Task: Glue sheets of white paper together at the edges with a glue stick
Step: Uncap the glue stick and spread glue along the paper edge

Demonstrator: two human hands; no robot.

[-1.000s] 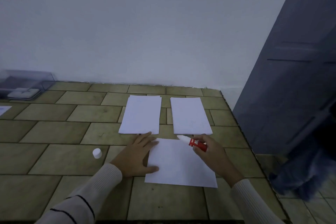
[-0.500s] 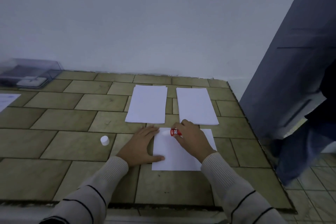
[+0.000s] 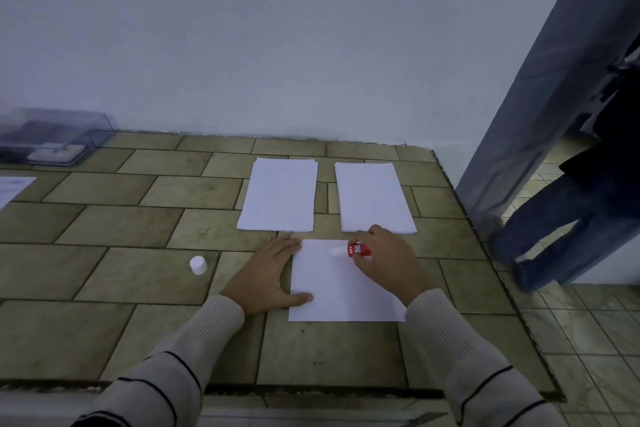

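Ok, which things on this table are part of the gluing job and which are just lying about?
Job: glue stick in right hand; single sheet pressed by left hand; left paper stack; right paper stack; white cap.
Lying about: clear plastic box; paper at the far left edge.

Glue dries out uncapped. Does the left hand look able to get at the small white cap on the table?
Probably yes: the small white cap stands left of the left hand, bare tiles between them; the hand must first leave the white paper sheet.
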